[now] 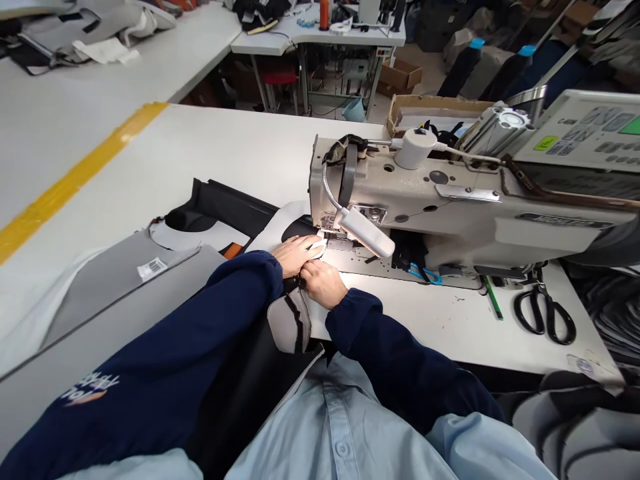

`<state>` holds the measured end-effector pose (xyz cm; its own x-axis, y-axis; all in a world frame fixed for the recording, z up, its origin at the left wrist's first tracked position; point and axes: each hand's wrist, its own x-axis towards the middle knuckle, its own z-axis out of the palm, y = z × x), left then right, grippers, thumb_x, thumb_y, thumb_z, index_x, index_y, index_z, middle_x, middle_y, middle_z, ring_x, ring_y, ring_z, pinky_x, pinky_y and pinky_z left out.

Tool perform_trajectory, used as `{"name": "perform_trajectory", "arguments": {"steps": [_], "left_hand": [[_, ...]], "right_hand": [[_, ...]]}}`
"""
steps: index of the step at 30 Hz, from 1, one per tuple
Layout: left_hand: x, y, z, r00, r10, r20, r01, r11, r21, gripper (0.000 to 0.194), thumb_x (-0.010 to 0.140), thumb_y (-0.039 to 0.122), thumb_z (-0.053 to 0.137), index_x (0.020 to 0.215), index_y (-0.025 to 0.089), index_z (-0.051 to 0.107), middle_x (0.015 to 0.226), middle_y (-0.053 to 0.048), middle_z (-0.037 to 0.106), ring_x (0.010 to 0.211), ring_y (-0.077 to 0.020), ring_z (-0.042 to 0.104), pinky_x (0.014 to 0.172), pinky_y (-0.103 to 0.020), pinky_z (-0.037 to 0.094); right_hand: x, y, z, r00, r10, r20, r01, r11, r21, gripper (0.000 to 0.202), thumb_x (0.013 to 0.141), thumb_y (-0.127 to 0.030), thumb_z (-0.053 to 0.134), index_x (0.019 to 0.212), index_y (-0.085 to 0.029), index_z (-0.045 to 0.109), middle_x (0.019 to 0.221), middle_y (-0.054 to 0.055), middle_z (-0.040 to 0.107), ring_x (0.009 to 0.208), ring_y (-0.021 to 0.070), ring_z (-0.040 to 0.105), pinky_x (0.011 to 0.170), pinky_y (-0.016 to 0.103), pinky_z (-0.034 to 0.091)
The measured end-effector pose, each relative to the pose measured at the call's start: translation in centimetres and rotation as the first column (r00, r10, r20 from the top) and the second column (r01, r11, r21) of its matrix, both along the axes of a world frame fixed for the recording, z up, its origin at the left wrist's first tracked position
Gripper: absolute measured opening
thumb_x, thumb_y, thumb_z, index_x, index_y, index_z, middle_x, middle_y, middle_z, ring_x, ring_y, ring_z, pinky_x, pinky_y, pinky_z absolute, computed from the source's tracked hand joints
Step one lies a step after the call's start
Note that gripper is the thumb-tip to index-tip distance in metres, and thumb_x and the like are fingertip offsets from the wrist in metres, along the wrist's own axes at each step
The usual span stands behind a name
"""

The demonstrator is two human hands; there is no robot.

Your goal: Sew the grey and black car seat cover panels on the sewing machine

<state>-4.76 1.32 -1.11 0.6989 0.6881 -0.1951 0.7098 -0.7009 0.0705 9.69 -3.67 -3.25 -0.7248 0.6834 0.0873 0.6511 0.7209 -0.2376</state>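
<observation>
My left hand (297, 255) lies with its fingers stretched out on white-and-black fabric (284, 220), close in front of the needle area of the sewing machine (360, 193). Just below it, my right hand (324, 283) is closed, fingers bent at the fabric's edge; the exact grip is partly hidden. A small grey padded flap with a black strip (289, 320) hangs below the hands at the table's edge. Leftward, the work spreads into a large grey panel (120, 283) with a white barcode label (152, 269) and a black strip (230, 203).
A lit lamp (367, 232) hangs beside the needle. Black-handled scissors (545, 315), a green stick (494, 299) and blue-handled snips (426, 273) lie at the right. Behind the machine stands a cardboard box (400, 107). Grey pieces (600, 427) are stacked at lower right.
</observation>
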Motion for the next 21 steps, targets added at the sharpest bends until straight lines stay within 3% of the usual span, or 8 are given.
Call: {"name": "perform_trajectory", "arguments": {"steps": [12, 17, 21], "left_hand": [[-0.7, -0.5, -1.2, 0.999, -0.053, 0.005, 0.052, 0.993, 0.107, 0.038, 0.086, 0.017, 0.048, 0.123, 0.019, 0.058, 0.136, -0.008, 0.054, 0.126, -0.0226, 0.046, 0.102, -0.037, 0.040], [0.2, -1.2, -0.9, 1.000, -0.024, 0.008, 0.023, 0.986, 0.164, 0.032, 0.087, 0.016, 0.047, 0.117, 0.018, 0.060, 0.131, -0.008, 0.056, 0.111, -0.0228, 0.051, 0.087, -0.035, 0.044], [0.9, -0.8, -0.5, 1.000, -0.012, 0.025, 0.006, 0.976, 0.218, 0.026, 0.091, 0.022, 0.044, 0.109, 0.018, 0.062, 0.110, -0.011, 0.060, 0.093, -0.0227, 0.051, 0.074, -0.035, 0.041]], "right_hand": [[0.9, -1.6, 1.0, 0.993, 0.027, 0.116, -0.027, 1.000, 0.005, 0.021, 0.089, -0.011, 0.048, 0.100, -0.009, 0.066, 0.094, 0.012, 0.064, 0.090, 0.0229, 0.055, 0.075, 0.034, 0.045], [0.8, -1.5, 0.9, 0.992, 0.020, 0.121, -0.023, 0.999, 0.025, 0.026, 0.093, -0.011, 0.041, 0.100, -0.009, 0.066, 0.094, 0.013, 0.064, 0.091, 0.0232, 0.056, 0.076, 0.034, 0.047], [0.7, -0.8, 0.3, 0.997, 0.009, 0.079, -0.014, 0.997, 0.074, 0.026, 0.093, -0.011, 0.041, 0.097, -0.009, 0.067, 0.091, 0.013, 0.064, 0.091, 0.0225, 0.057, 0.078, 0.034, 0.048]]}}
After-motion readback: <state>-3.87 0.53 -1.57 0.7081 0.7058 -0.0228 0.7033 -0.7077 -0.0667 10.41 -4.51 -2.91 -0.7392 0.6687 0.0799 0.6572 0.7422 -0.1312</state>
